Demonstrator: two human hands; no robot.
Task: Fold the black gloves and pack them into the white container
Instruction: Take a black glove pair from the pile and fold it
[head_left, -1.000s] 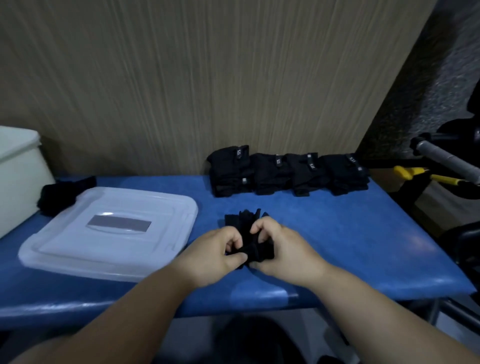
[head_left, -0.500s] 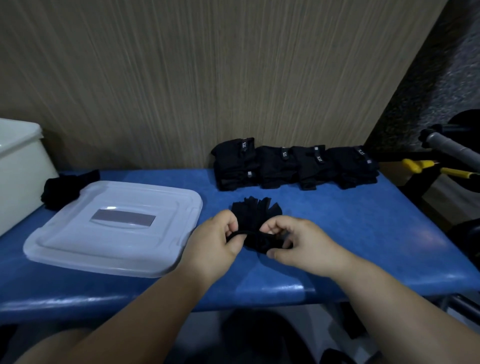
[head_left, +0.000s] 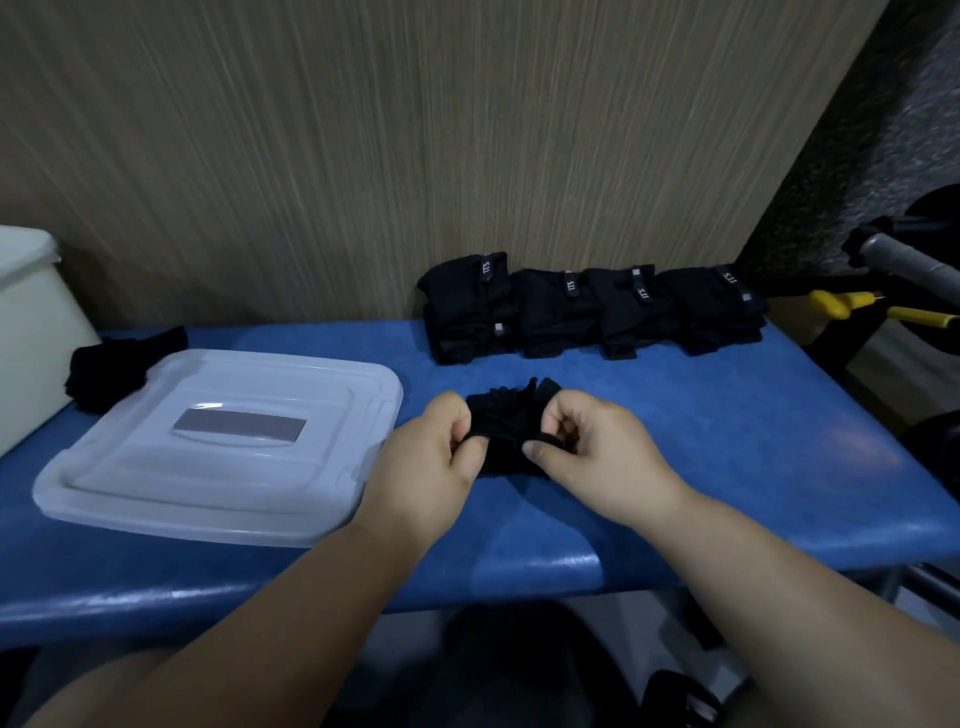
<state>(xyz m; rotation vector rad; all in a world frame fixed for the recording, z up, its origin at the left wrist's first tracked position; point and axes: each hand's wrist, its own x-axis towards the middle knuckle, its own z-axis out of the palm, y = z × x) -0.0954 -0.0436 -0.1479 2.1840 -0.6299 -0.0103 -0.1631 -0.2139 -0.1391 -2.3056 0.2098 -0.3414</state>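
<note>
Both hands are on one black glove (head_left: 511, 421) in the middle of the blue desk (head_left: 753, 441), which looks padded and a bit shiny, vinyl-ish, with a rounded front edge. The glove is soft dark fabric, all bunched up, its finger ends fanning out on the far side. The left hand (head_left: 426, 462) has its fingers (head_left: 457, 415) curled, pinching the glove's left edge. The right hand (head_left: 602, 457) pinches the right edge with the thumb on top, so the fabric sits right between the two grips. Behind it, against the wood-grain wall (head_left: 467, 130), there's a row of folded gloves (head_left: 592, 312) in four blocky stacks with little grey tags. Off to the left lies a translucent plastic lid (head_left: 223, 493), squarish with rounded corners and a grey label in the middle. The white container (head_left: 31, 322) is at the far left edge. It's smooth plastic with only its side and rim showing, so I can't tell what's in it. One loose black glove (head_left: 119, 364) is slumped right beside it.
</note>
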